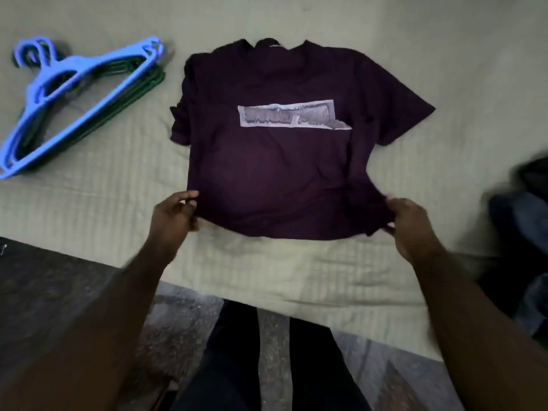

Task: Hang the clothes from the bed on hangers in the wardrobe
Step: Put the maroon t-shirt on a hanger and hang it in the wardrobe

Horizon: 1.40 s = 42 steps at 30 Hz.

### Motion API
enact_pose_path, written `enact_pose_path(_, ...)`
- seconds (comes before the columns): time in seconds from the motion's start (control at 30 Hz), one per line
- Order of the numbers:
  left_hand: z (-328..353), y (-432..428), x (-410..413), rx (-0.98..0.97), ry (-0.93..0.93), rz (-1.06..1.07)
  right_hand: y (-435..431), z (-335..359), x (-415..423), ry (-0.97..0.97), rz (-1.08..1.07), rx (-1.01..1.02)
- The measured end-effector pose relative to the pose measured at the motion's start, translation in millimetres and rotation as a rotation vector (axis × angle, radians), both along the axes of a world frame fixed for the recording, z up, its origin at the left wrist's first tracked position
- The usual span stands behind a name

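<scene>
A dark purple T-shirt [281, 161] with a pale rectangular print on its chest lies spread flat on the bed [103, 203], collar pointing away from me. My left hand [175, 215] pinches the hem at the shirt's lower left corner. My right hand [412, 223] grips the bunched hem at the lower right corner. A stack of plastic hangers [74, 99], blue on top and dark green beneath, lies on the bed to the left of the shirt, apart from it.
The bed is covered by a pale green quilted sheet, and its front edge runs just below my hands. A pile of dark and blue clothes [522, 221] sits at the right edge. My legs [267, 366] stand on a speckled stone floor.
</scene>
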State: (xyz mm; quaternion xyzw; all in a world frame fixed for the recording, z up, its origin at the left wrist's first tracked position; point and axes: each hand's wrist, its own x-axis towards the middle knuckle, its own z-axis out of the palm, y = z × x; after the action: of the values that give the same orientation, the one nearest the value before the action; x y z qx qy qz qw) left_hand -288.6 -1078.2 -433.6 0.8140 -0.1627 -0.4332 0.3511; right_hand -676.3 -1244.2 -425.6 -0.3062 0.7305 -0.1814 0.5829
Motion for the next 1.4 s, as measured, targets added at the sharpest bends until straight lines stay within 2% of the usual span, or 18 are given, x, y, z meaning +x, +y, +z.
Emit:
enact_pose_path(0.07,11,-10,2,-0.066,0.082,0.066,-9,1,-4,-0.184,-0.318,0.014)
enact_pose_path(0.1,12,-10,4,-0.074,0.110,0.071,-9,-2,-9,-0.161,-0.368,0.030)
enact_pose_path(0.23,3,16,7,0.111,0.109,-0.038,12,-14,-36,0.329,0.001,0.110)
enact_pose_path(0.4,-11,60,5,0.350,-0.009,-0.289,33,-31,-72,0.469,0.190,0.121)
enact_pose_path(0.5,-18,74,-5,0.400,-0.194,-0.447,50,-37,-78,0.654,0.448,0.093)
enact_pose_path(0.6,-22,80,-10,0.290,-0.555,-0.610,62,-28,-65,0.838,0.534,-0.115)
enact_pose_path(0.67,-23,77,-15,0.172,-0.697,-0.730,67,-25,-47,0.786,0.633,-0.297)
enact_pose_path(0.73,-24,69,-31,0.093,-0.670,-0.884,74,-28,-28,0.682,0.811,-0.428)
enact_pose_path(0.83,-26,52,-66,0.114,-0.539,-1.136,80,-35,-7,0.702,1.041,-0.344)
enact_pose_path(0.93,-28,34,-104,0.094,-0.509,-1.225,74,-40,1,0.779,1.149,-0.240)
enact_pose_path(1.07,-35,15,-141,0.154,-0.536,-1.196,57,-39,3,0.697,1.002,-0.319)
enact_pose_path(1.2,-41,3,-144,0.160,-0.437,-0.969,46,-30,-3,0.448,0.829,-0.351)
enact_pose_path(1.3,-39,-8,-125,0.133,-0.314,-0.841,42,-31,-12,0.485,0.803,-0.332)
enact_pose_path(1.4,-32,-18,-99,0.112,-0.328,-0.913,36,-40,-18,0.600,0.797,-0.332)
